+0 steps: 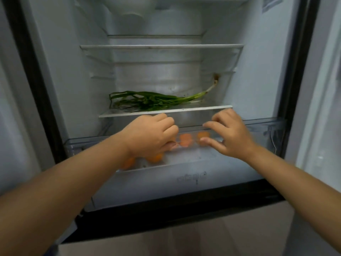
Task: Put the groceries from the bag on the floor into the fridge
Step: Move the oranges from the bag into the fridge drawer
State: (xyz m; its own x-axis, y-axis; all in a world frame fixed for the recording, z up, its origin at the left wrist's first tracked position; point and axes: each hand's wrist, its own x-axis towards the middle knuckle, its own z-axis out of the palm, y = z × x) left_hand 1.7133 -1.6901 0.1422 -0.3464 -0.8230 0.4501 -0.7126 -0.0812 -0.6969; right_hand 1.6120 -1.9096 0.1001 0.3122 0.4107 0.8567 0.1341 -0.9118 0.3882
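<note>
Lying in the pulled-out clear plastic crisper drawer [265,126] at the bottom of the open white fridge [70,71] are several round orange fruits [185,139], blurred through the plastic; two sit toward the back between the hands, and two more [155,158] show near the drawer's front wall below the left wrist. The left hand [151,134] reaches down into the drawer with its fingers curled under, their tips close against something pale near one of the fruits, though I cannot tell whether they grip anything. The right hand [228,133] hovers over the drawer's right side with its fingers spread and loosely bent, holding nothing, one fingertip just beside the rightmost fruit at the back. Just above both hands, a bunch of long green spring onions [156,101] lies flat along the lowest glass shelf [166,112], its leaves to the left and its pale rooted ends tilted up against the right rear corner. Above that shelf are more glass shelves [162,46]. A dark door seal [29,71] frames the compartment on the left.
</note>
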